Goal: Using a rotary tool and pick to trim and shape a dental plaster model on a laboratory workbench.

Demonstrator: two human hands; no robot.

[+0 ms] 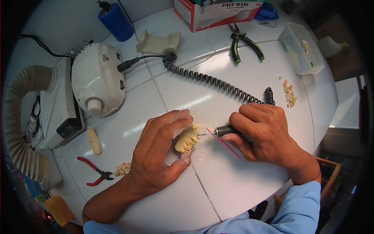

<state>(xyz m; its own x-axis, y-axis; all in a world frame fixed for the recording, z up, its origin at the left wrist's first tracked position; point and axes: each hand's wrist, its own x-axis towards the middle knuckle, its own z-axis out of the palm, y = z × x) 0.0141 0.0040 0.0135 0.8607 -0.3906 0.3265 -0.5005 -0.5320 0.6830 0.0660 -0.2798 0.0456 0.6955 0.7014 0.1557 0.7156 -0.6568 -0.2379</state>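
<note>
My left hand [154,146] grips a yellow dental cast [185,141] between thumb and fingers, just above the white tabletop. White dust coats its fingertips. My right hand [263,134] is wrapped round a dark rotary handpiece [226,130], its thin metal bit pointing left. The tip meets the cast's toothed edge, or comes very close to it; I cannot tell which. Yellow crumbs are scattered around the cast. A thin pink stick [230,149] lies on the table, partly under the handpiece. From behind my right hand a black coiled cord [212,81] runs to the far left.
A white control unit [99,80] and a hose [17,101] stand left. Red-handled cutters [100,174] and another cast piece [94,140] lie near my left arm. Green-black pliers [245,41], a mask box [218,16] and a clear tub [296,52] are at the back; small teeth [289,95] lie right.
</note>
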